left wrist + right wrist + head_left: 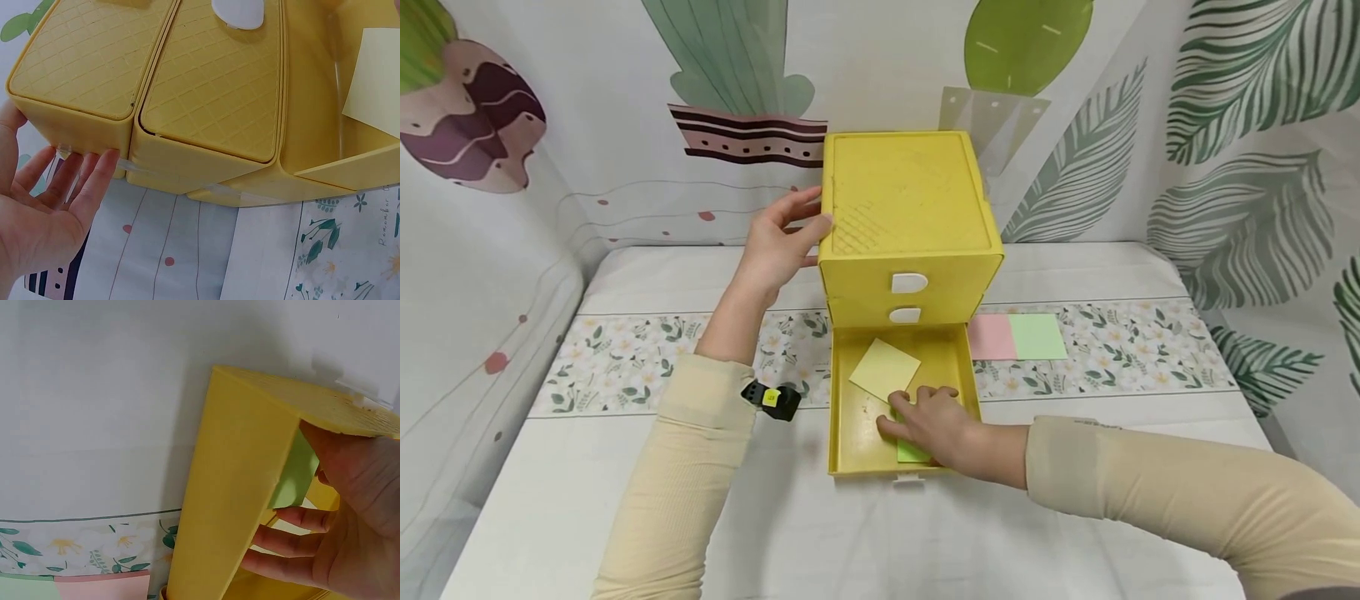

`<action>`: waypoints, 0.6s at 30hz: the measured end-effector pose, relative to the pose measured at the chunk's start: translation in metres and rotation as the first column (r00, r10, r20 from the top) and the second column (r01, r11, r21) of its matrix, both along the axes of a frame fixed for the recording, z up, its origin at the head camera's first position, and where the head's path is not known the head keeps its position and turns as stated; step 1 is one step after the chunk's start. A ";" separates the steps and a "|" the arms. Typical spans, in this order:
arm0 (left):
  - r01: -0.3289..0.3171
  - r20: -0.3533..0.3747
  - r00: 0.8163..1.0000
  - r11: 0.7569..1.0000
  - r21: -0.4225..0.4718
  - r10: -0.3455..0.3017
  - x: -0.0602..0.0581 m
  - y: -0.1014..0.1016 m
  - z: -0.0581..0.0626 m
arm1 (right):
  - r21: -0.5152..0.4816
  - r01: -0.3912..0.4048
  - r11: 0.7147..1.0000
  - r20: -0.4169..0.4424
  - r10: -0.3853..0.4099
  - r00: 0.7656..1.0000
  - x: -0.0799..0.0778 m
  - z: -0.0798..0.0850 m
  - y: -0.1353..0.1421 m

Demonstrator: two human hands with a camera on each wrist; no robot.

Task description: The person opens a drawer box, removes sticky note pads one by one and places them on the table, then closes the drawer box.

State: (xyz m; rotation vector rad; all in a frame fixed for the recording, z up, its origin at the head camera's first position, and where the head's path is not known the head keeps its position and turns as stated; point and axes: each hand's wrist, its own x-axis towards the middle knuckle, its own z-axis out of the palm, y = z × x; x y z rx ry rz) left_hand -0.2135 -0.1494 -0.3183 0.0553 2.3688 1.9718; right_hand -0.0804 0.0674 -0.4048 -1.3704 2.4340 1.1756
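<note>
A yellow drawer cabinet (910,196) stands on the table with its bottom drawer (842,442) pulled out. My left hand (778,242) rests against the cabinet's left side, thumb near the top edge and fingers extended along the wall. Inside the pulled-out drawer is my right hand (936,425), fingers spread and loosely bent over a green sticky note (912,452) near the front. That note is partly hidden by the hand; in the right wrist view the green note (294,472) shows between palm and drawer wall. A pale yellow sticky note (885,369) lies farther back in the drawer.
Right of the drawer, a pink sticky note (992,337) and a light green sticky note (1037,337) lie side by side on the floral table strip (1120,350). Two upper drawers with white handles (910,283) are closed. A patterned curtain (880,67) hangs behind the cabinet.
</note>
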 end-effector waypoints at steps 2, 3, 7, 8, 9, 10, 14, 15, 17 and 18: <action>0.003 -0.001 1.000 1.000 0.006 -0.003 0.000 0.001 0.000 | -0.001 -0.003 1.000 -0.011 0.003 1.000 0.000 -0.001 0.001; 0.004 -0.003 1.000 1.000 0.008 -0.004 0.000 0.001 0.000 | -0.003 -0.006 1.000 -0.015 0.006 1.000 0.000 -0.001 0.001; 0.005 -0.003 1.000 1.000 0.012 -0.005 0.000 0.002 0.000 | -0.023 -0.024 0.999 -0.017 0.023 1.000 -0.002 -0.003 0.003; 0.004 -0.003 1.000 1.000 0.011 -0.004 0.000 0.002 0.000 | -0.037 -0.029 0.999 -0.014 0.029 0.999 -0.003 -0.004 0.003; 0.004 -0.002 1.000 1.000 0.010 -0.004 0.000 0.001 0.000 | -0.045 -0.037 0.998 -0.012 0.036 0.999 -0.003 -0.005 0.004; 0.004 -0.002 1.000 1.000 0.010 -0.004 0.000 0.001 0.000 | -0.053 -0.044 0.998 -0.013 0.043 0.999 -0.003 -0.006 0.005; 0.002 -0.006 1.000 1.000 0.007 -0.002 0.000 0.000 -0.001 | -0.088 -0.052 0.995 0.012 0.053 0.999 -0.005 -0.007 0.006; 0.001 -0.005 1.000 1.000 0.007 -0.001 0.000 0.000 -0.001 | -0.096 -0.052 0.994 0.021 0.054 0.998 -0.006 -0.007 0.007; -0.001 -0.005 1.000 1.000 0.004 0.001 0.000 -0.001 -0.001 | -0.116 -0.048 0.992 0.042 0.053 0.998 -0.007 -0.006 0.007; -0.002 -0.004 1.000 1.000 0.004 0.002 0.000 -0.001 -0.002 | -0.131 -0.044 0.990 0.052 0.051 0.997 -0.008 -0.006 0.007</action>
